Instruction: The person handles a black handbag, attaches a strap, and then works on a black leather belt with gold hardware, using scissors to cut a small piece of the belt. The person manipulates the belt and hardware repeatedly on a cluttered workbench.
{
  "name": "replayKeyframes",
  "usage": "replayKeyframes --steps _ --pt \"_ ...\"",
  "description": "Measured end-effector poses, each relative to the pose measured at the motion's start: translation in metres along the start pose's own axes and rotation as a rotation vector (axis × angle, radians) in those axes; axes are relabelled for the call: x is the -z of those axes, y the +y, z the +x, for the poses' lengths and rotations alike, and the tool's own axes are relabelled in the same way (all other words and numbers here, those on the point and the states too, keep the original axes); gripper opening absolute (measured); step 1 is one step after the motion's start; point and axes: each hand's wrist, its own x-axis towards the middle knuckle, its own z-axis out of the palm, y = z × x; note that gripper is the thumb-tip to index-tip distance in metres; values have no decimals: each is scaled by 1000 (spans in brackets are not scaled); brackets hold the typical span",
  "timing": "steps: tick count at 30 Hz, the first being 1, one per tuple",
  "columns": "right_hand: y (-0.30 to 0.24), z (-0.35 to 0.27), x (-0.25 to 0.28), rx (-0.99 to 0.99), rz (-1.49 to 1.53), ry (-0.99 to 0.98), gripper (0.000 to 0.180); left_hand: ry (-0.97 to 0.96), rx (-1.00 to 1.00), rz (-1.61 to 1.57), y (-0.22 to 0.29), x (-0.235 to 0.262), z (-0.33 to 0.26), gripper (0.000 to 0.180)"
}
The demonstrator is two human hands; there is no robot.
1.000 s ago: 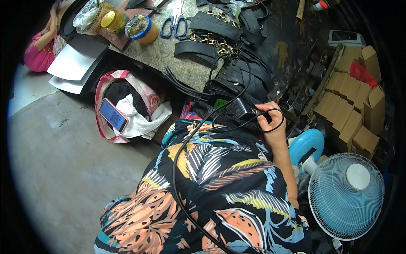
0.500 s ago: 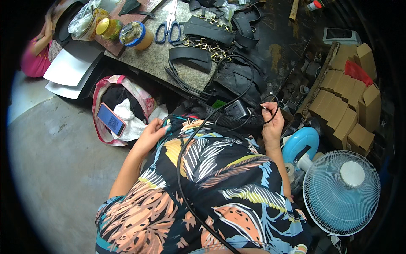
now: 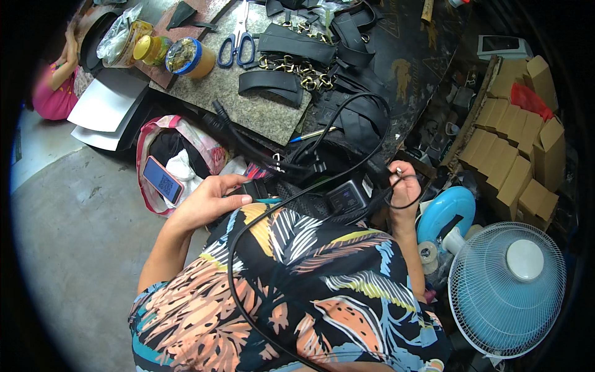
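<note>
Right hand (image 3: 405,191): fingers clamped on a looped black cable (image 3: 388,198), as I view it remotely. Left hand (image 3: 206,202): fingers at a dark block (image 3: 255,188); I cannot tell whether they grip. Between the hands, a black box (image 3: 349,197) lies beside black mesh (image 3: 310,204), near the speckled tabletop (image 3: 268,116).

The widest clearance lies at the left of the frame, over the grey floor (image 3: 80,217), bounded on its right by the open bag (image 3: 214,150) and the left forearm (image 3: 164,253). At centre, the black cable (image 3: 230,266) and black box (image 3: 348,198) obstruct the gap between the left hand (image 3: 211,201) and right hand (image 3: 406,189). At upper centre, a bare strip of tabletop (image 3: 263,121) gives limited access; black straps (image 3: 294,44), scissors (image 3: 241,25) and jars (image 3: 201,60) bound it above. At right, the fan (image 3: 496,297) and cardboard boxes (image 3: 502,167) restrict lateral passage.
</note>
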Motion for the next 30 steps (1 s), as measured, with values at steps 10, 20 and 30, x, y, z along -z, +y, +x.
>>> replayKeyframes --steps 10,20,30 --pt "5 -24 -4 16 44 0 18 -188 -207 -277 -40 2 68 18" --pt "40 -113 21 155 147 321 23 -642 -298 46 -23 -32 128 83" --pt "89 -154 -15 188 131 345 23 -583 -630 613 -43 -28 117 53"
